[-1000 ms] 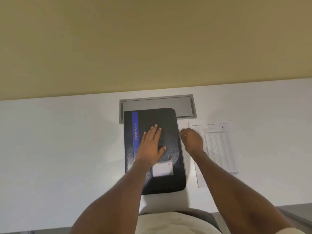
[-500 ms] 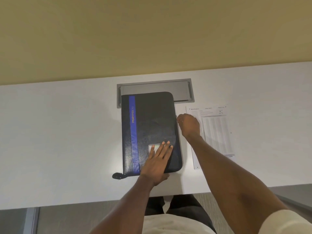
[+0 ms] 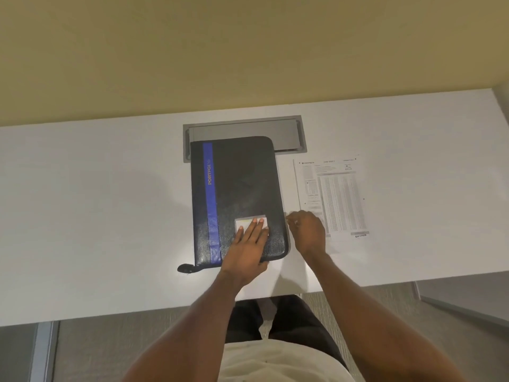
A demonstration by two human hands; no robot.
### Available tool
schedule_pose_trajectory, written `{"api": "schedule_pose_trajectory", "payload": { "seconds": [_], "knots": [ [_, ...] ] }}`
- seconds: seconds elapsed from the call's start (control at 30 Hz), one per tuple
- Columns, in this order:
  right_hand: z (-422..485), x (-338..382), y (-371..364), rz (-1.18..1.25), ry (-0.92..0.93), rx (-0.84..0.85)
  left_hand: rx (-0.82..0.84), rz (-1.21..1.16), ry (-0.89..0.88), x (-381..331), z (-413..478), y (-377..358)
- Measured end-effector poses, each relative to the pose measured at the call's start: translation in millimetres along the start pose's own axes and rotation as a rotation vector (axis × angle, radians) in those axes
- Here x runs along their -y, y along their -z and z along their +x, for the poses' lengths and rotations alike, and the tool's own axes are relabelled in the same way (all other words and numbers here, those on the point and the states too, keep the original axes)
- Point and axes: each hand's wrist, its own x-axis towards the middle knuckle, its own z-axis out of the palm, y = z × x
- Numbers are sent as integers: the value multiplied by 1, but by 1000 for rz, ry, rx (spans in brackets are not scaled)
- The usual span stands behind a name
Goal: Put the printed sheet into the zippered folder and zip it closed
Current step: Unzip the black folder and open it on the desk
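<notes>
Two hands worked: left hand (image 3: pixel 249 244) flat, fingers spread on zippered folder (image 3: pixel 239 199), long axis 12–6; right hand (image 3: pixel 308 230) pinched at its 3 o'clock edge. Printed sheet (image 3: pixel 333 194) lay parallel on white tabletop (image 3: pixel 96 216).

White desk (image 3: pixel 96 216) w/ grey cable hatch (image 3: pixel 286 133) set at back edge, yellowish wall (image 3: pixel 220 51) behind.

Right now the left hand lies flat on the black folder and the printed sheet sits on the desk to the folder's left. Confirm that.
Wrong side. In the head view the printed sheet lies to the right of the black folder. The left hand does lie flat on it.
</notes>
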Motion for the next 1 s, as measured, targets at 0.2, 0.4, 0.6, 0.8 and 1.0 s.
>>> {"api": "schedule_pose_trajectory", "payload": {
  "seconds": [0.2,0.4,0.6,0.8,1.0],
  "knots": [
    [-62,-14,-26,157,-92,-62,0,17,12,-1,-6,-4],
    [-104,-18,-48,242,-176,-131,-11,28,-25,-2,-9,-2],
    [-132,-7,-75,247,-100,-207,-10,10,-61,0,-9,5],
    [-148,24,-109,376,-22,-185,10,19,-118,1,-13,17],
    [-161,75,-137,615,-227,34,26,28,-161,0,-18,30]
  ]
}}
